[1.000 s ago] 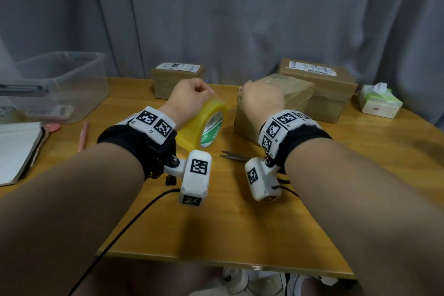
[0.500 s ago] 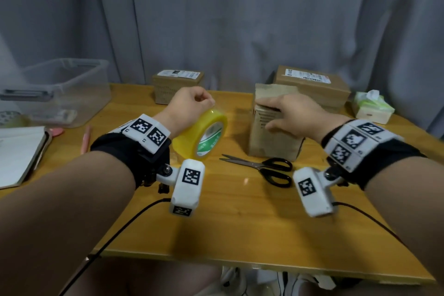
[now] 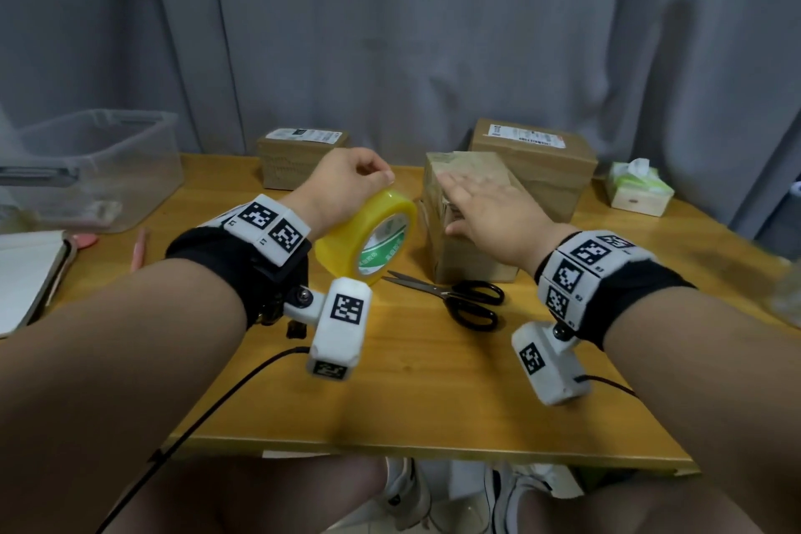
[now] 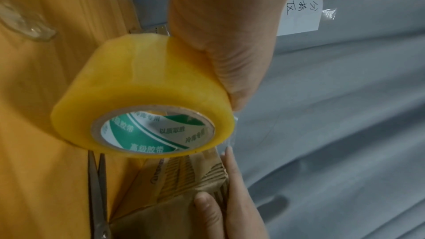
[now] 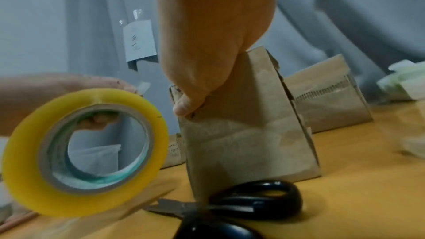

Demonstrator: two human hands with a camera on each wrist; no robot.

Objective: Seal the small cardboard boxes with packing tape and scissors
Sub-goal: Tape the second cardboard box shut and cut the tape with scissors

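A glossy, translucent yellow plastic tape roll (image 3: 368, 236) is wound on a matt brown cardboard core lined with green-and-white printed paper. The upright brown box (image 3: 470, 221), at centre frame, is made of matt kraft cardboard, creased and partly ribbed. Black glossy plastic handles and dull grey metal blades are seen on the scissors (image 3: 455, 295). The smooth, lightly sheened yellowish wooden table (image 3: 433, 403) is backed by matt grey cloth curtains (image 3: 433, 35).
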